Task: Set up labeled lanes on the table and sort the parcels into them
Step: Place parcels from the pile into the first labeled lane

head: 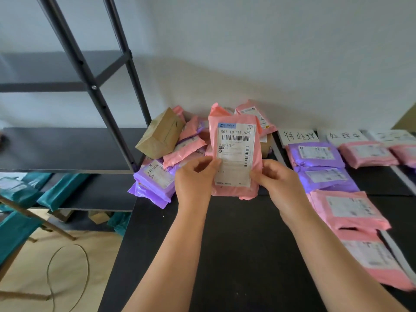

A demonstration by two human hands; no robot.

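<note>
Pink parcel upright (label facing)

Pink parcel's label reads "501- E9 114 [A29]" (above a barcode); lane card, seemingly, "待处理".

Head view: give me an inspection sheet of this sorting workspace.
Surface: black table, with white strips marking lanes on its right side.
Job's things: pink parcel held upright, label facing the camera; unsorted pile of pink, purple and brown parcels against the wall; three paper lane labels; the first lane holds purple parcels, then sorted pink parcels.
Clutter: nothing seen.
Hands: left hand and right hand pinch the pink parcel's lower sides.
Cables: thin cord looped on the floor left of the table.
Surroundings: dark shelf rack with teal parcels on a lower shelf; pale wall.
</note>
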